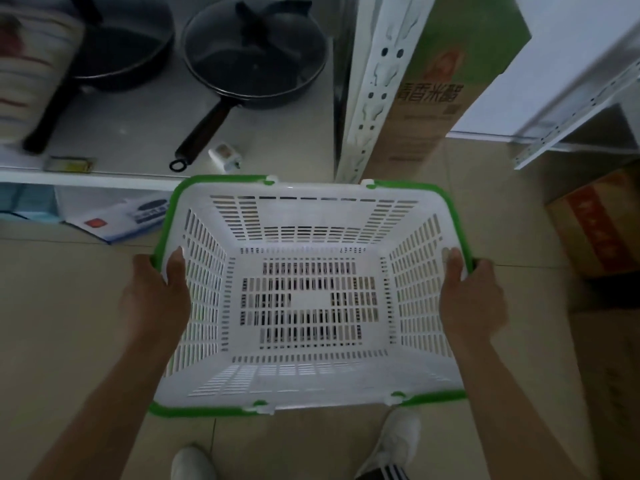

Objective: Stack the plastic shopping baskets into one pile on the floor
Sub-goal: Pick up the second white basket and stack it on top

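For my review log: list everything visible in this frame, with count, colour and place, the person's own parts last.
basket: one, white with green rim handles, held at centre above the floor
pans: two, black, on the shelf top left
small white item: one, on the shelf by a pan handle
shelf post: one, white, upright at centre right
green carton: one, green and tan, behind the post
brown boxes: brown, on the right; count unclear
floor: beige tiles
shoes: two, white, bottom edge
left hand: gripping the basket's left rim
right hand: gripping the right rim
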`<control>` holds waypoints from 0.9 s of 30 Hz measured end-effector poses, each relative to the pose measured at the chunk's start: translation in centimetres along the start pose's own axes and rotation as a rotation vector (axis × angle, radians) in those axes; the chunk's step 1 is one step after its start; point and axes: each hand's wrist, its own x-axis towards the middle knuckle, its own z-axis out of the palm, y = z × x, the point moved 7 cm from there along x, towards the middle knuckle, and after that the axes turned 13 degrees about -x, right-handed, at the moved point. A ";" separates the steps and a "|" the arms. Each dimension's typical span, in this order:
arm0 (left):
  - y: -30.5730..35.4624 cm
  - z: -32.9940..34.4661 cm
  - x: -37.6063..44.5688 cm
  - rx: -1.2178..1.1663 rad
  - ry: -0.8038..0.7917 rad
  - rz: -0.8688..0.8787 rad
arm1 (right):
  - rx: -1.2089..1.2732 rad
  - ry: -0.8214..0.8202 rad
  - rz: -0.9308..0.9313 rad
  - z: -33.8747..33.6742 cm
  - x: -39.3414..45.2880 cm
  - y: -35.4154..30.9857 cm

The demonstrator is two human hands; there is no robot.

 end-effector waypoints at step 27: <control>-13.2 10.9 4.0 0.117 -0.004 -0.098 | -0.183 -0.095 -0.049 17.7 -0.7 1.0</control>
